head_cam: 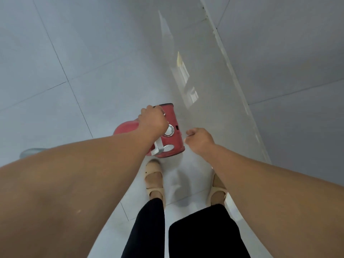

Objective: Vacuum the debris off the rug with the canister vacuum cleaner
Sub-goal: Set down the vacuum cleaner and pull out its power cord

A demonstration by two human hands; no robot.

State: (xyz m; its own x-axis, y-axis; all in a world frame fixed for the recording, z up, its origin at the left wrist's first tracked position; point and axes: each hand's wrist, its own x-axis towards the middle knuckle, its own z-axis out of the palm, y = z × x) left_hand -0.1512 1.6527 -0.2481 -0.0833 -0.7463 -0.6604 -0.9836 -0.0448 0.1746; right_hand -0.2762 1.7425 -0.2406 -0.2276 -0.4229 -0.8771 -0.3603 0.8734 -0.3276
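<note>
I am looking straight down, and the vacuum [174, 118] is sitting on the tiled floor [74, 53] at 12 o'clock from my shoes [153, 175], just beyond the toes. Its red body is running lengthwise from 6 to 12 o'clock, with the pale handle [158, 148] lying along that same line on top.

My left hand [151, 119] is reaching over it from 8 o'clock. Its fingers are curling round the far end of the handle, so this is the hand grasping the load. My right hand [200, 139] is hanging just beside the canister at its 3 o'clock. It is not touching the vacuum, its fingers are loosely curled, and I am seeing nothing in it.

No rug, debris, hose or nozzle is showing anywhere here. I am judging that the coming move is a lift and carry with the left hand along the canister's long axis. The right hand is free to take the hose once I find it.
</note>
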